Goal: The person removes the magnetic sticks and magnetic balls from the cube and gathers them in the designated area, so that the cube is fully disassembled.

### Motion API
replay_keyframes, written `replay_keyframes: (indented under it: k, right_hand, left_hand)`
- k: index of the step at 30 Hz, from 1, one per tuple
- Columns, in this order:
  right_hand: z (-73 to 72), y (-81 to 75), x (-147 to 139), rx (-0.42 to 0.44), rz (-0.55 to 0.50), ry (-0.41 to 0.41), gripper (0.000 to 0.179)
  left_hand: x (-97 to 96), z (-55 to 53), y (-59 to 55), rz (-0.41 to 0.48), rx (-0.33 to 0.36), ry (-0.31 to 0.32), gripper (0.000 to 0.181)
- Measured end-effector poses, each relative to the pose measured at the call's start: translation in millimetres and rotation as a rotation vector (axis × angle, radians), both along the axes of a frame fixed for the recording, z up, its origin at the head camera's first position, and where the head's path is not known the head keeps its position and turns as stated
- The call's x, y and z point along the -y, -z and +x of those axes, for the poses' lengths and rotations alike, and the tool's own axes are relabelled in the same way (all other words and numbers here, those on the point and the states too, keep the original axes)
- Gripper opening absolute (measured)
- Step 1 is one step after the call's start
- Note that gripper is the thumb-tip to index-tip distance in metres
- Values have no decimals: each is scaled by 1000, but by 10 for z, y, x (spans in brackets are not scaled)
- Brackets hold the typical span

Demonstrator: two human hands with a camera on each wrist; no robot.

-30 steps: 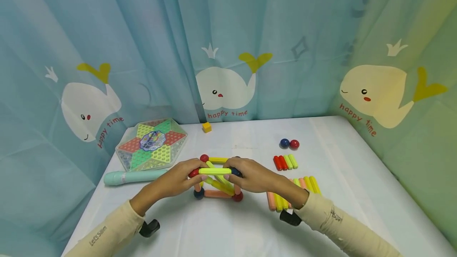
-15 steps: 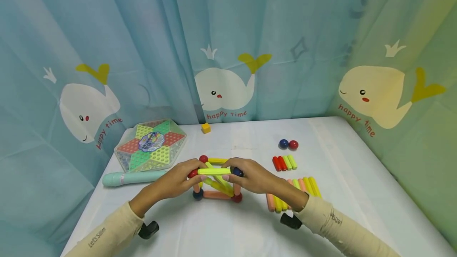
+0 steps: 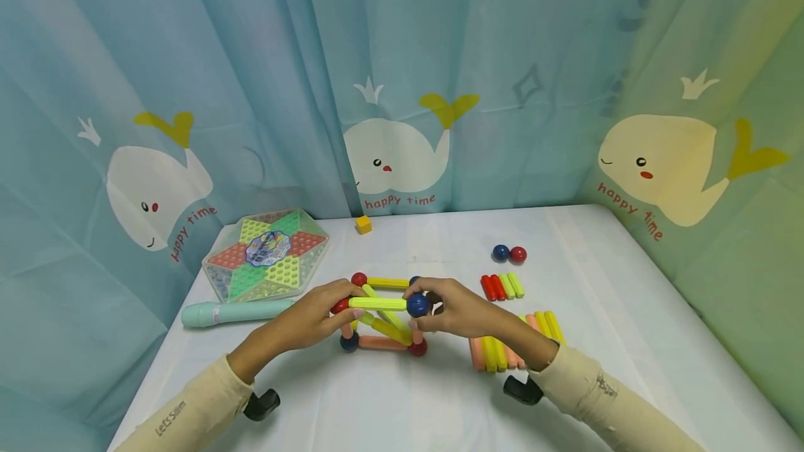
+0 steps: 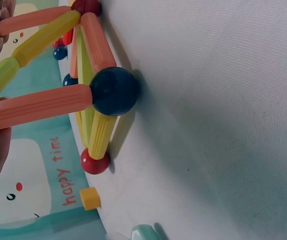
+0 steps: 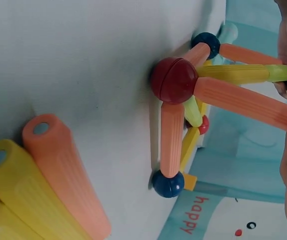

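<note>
The left hand (image 3: pixel 322 309) is still pinching the red ball (image 3: pixel 340 306); the right hand (image 3: pixel 457 307), shifted rightward, is curling around the now more visible navy ball (image 3: pixel 417 305). Between both hands, the lime ribbed rod (image 3: pixel 378 304) is staying.

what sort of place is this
Probably a play area, perhaps a child's, though the wider room is out of view. A toy ball-and-rod frame and a star-patterned game board are on the white-covered table, before a curtain printed with whales and "happy time".

You have six joined balls (image 3: pixel 417 305), two loose balls (image 3: pixel 518 254), four loose short rods (image 3: pixel 498 286), one cube (image 3: pixel 363 224), one game board (image 3: pixel 266 255).
</note>
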State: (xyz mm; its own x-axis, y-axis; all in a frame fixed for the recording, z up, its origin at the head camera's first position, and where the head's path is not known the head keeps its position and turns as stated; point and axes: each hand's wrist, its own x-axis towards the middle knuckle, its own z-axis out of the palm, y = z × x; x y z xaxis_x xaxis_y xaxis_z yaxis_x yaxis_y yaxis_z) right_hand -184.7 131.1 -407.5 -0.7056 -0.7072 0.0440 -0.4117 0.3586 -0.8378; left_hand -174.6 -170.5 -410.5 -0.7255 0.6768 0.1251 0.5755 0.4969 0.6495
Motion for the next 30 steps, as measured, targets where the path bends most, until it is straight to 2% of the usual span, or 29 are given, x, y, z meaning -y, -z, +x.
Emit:
replay_keyframes:
  k: [16, 30]
  right_hand:
    - [43, -37, -53, -113, 40, -14, 36]
    - [42, -16, -55, -71, 18, -42, 33]
  left_hand:
    - [-11, 41, -15, -13, -5, -6, 30]
    - [-12, 39, -11, 7, -19, -9, 28]
